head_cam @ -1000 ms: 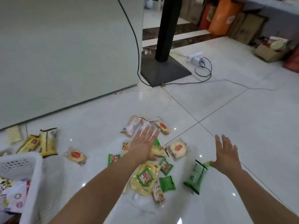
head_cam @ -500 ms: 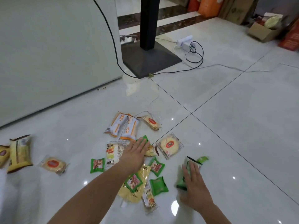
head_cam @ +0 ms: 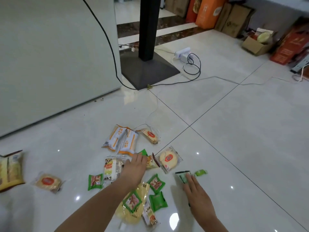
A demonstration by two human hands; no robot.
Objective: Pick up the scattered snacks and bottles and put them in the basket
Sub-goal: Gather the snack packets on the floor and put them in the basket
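Glossy white tiled floor (head_cam: pixel 234 131), pale wall panel (head_cam: pixel 50 56); black stand (head_cam: pixel 148 30), trailing cables (head_cam: pixel 192 67); orange bags (head_cam: pixel 207 12), cardboard boxes (head_cam: pixel 255 46)

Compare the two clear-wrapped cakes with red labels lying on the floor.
The right cake is pale yellow; the left cake is darker, golden. The right cake lies close beside the left hand; the left cake lies alone, far from it. Both are clear-wrapped with a round red label.

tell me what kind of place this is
Likely an indoor shop or office back area: glossy white tiled floor, a black post on a square metal base, a white power strip, and brown cardboard boxes along the far wall.
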